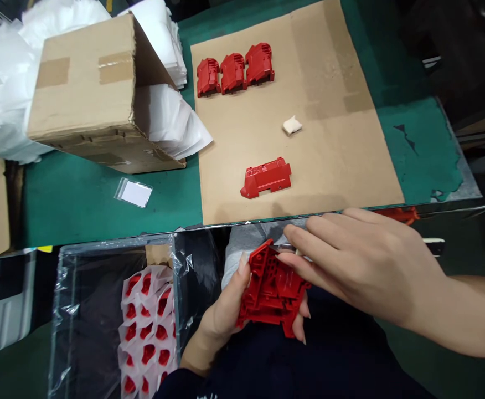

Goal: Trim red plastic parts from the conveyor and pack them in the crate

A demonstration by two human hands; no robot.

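Observation:
My left hand point(228, 305) holds a red molded plastic part point(267, 293) over my lap, its ribbed inner side facing up. The fingers wrap around its edges. Above it, my right hand point(362, 266) grips a slim bladed tool point(283, 247), whose metal tip meets the part's upper edge. Most of this tool is hidden behind the fingers. On the cardboard sheet point(329, 166) beyond my hands lies a single red plastic part point(266, 177). A small crumpled cream-colored piece point(292, 126) rests farther back.
Three red parts point(234, 73) stand in a row at the back. A cardboard box point(84, 94) with white foam sleeves point(176, 122) sits left on the green table point(76, 205), near a clear bag point(134, 192). Below, a plastic-lined bin point(88, 310) holds several wrapped red parts point(148, 353).

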